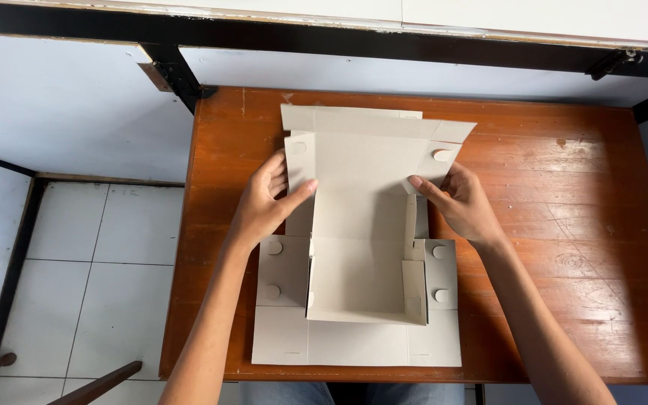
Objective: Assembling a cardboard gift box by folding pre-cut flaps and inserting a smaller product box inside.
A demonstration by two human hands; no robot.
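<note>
Left hand (pixel 264 206) and right hand (pixel 459 202) pinching cardboard box (pixel 358 277) side edges, bare wooden table (pixel 564 225) rightward

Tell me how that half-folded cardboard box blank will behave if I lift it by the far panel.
The cardboard box blank looks thin, so probably light. Its creased panels would likely flop and unfold, since no flap looks locked. The left hand and right hand grip opposite sides; one-handed lifting would probably sag.

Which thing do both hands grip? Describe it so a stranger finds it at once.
On the brown wooden table lies a flat-cut grey cardboard box, partly folded. The left hand and right hand hold its side flaps. Only it has round punched tabs.
</note>
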